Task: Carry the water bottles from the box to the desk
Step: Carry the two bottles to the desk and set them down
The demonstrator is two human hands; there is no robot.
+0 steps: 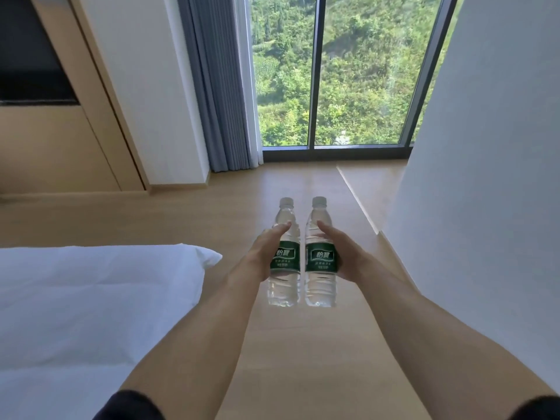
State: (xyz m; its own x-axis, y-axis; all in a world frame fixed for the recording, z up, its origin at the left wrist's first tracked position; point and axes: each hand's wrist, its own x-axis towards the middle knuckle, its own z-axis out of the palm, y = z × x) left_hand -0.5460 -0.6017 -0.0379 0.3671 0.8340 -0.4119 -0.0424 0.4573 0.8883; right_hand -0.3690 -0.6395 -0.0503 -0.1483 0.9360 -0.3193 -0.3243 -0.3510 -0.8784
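Two clear water bottles with green labels and white caps are held upright side by side in front of me, above the wooden floor. My left hand (263, 253) grips the left bottle (285, 283) at its label, thumb up along the side. My right hand (345, 254) grips the right bottle (320, 284) the same way. The bottles are close together with a thin gap between them. Neither the box nor the desk is in view.
A bed with white bedding (91, 313) fills the lower left. A white wall (485, 177) stands at the right. A wooden floor (303, 359) runs ahead to a large window (333, 71) with a grey curtain (218, 86). A wood panel with a dark screen (30, 56) is at upper left.
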